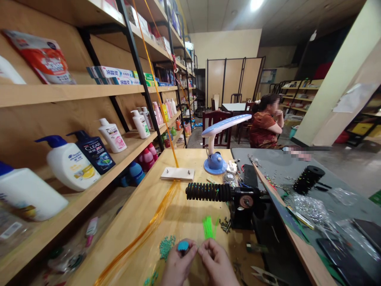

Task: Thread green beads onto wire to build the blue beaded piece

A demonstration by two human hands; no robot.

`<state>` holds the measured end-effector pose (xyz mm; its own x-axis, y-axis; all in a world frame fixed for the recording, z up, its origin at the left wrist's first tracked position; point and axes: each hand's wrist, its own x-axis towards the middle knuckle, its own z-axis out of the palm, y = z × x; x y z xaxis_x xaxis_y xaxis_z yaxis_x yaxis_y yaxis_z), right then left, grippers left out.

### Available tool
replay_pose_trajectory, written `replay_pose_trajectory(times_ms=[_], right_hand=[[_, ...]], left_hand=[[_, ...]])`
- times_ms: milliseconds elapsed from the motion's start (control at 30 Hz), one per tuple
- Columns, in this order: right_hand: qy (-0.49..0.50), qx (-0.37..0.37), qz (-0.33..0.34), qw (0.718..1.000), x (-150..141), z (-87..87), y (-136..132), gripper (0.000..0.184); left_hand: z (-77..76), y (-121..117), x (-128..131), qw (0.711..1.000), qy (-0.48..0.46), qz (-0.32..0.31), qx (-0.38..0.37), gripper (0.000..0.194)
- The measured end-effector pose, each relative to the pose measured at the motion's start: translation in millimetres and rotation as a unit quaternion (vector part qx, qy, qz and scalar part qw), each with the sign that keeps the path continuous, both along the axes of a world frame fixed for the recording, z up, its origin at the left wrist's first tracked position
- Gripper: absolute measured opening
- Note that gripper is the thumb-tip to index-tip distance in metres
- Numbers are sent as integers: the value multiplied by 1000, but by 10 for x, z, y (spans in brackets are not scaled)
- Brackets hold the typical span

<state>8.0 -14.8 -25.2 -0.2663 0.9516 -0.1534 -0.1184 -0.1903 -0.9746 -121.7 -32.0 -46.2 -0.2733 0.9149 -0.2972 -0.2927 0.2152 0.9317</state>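
At the bottom of the view my left hand [177, 264] is closed in a pinch on a small teal beaded piece [183, 245] above the wooden table [184, 206]. My right hand [217, 262] is closed too, fingertips pinched beside the left; what it grips is too small to make out. Bright green strands [209, 228] stand up just beyond my fingers. A heap of teal beads [166, 245] lies left of my left hand. Orange strands [149, 230] run across the table from a small wooden board [177, 173].
A black ribbed roller on a black machine [222, 192] stands ahead, with a blue desk lamp [215, 159] behind. Scissors [268, 275] lie at lower right. Shelves of bottles [89, 155] line the left. A grey mat [297, 178] holds clutter. A person [264, 125] sits further back.
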Motion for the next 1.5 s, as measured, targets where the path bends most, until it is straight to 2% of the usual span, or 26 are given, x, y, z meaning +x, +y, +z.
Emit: replay_pose_trajectory(times_ms=[100,167,233,367,533,600,667,733,833,900,967,1100,1300,1500], right_hand=[[-20,26,-6,999,24,-3,30,61],[-42,43,8,998,32,-10,46,54],[-78,64,34,994,26,-3,53,46],[-176,117,83,974,-33,70,28,35],[-243,165,98,951,-71,136,-45,29],[-245,160,87,952,-48,115,-58,33],[-189,121,77,972,-25,92,-51,40],[-87,66,64,992,-19,95,-24,50],[19,8,40,999,-45,154,29,60],[30,-12,35,999,-69,193,55,62],[37,-24,40,998,-90,202,68,61],[60,-31,54,996,-138,150,94,56],[23,-23,62,998,-228,157,205,36],[-17,-24,94,995,-260,207,283,20]], left_hand=[[13,10,-53,996,68,-33,42,51],[99,2,-90,993,95,-50,57,48],[215,-13,-115,993,95,-41,56,50],[423,-14,-96,997,59,0,56,53],[570,118,-104,993,-92,73,28,63],[618,181,-205,984,-114,133,36,63],[654,205,-336,975,-105,182,69,61],[662,169,-425,982,-83,147,87,55],[614,34,-386,997,-29,50,50,53],[565,-51,-277,999,-6,8,40,55],[536,-93,-171,999,3,-4,41,53],[566,-79,-101,997,30,-33,59,47],[588,-36,-225,986,107,37,126,44],[491,70,-432,980,119,131,95,46]])
